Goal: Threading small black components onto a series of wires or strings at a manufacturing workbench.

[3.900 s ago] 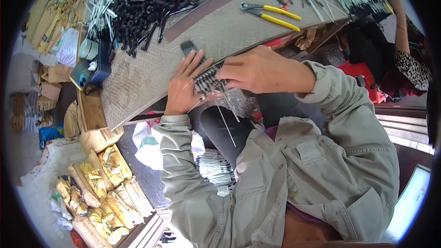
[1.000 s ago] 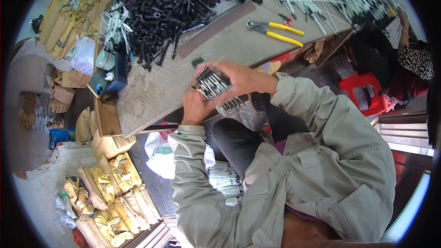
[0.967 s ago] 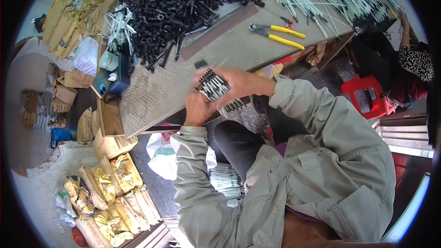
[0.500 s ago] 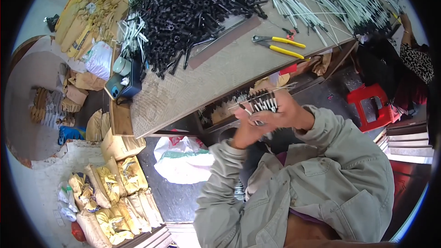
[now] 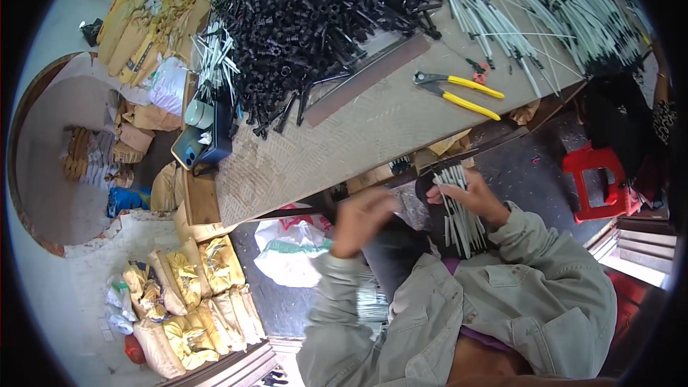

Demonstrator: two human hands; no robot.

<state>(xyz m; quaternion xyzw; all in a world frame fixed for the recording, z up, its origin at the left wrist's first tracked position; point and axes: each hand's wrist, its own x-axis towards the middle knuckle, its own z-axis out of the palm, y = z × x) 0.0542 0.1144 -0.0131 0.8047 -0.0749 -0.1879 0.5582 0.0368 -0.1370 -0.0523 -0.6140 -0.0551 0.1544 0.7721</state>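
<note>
A bundle of thin white rods (image 5: 461, 226) is gripped in my right hand (image 5: 486, 199), over my lap. The rods run roughly upright in the picture, and their lower ends fan out a little. Apart from the bundle, my left hand (image 5: 364, 221) is raised by the table's front edge. Motion smears its fingers, so whether they hold anything is unclear. More white rods (image 5: 371, 301) lie low beside my left forearm, partly hidden by the sleeve.
On the table (image 5: 337, 150) lie a big heap of black plastic parts (image 5: 322, 36), yellow-handled pliers (image 5: 459, 93) and bundled white rods (image 5: 584, 14). A white plastic sack (image 5: 290, 254) and wrapped packages (image 5: 190, 301) are at left. A red stool (image 5: 595, 183) stands at right, near another person.
My hands were together around the bundle, its dark ends showing; now they are apart. My left hand has moved left, while my right hand has lowered and turned the bundle.
</note>
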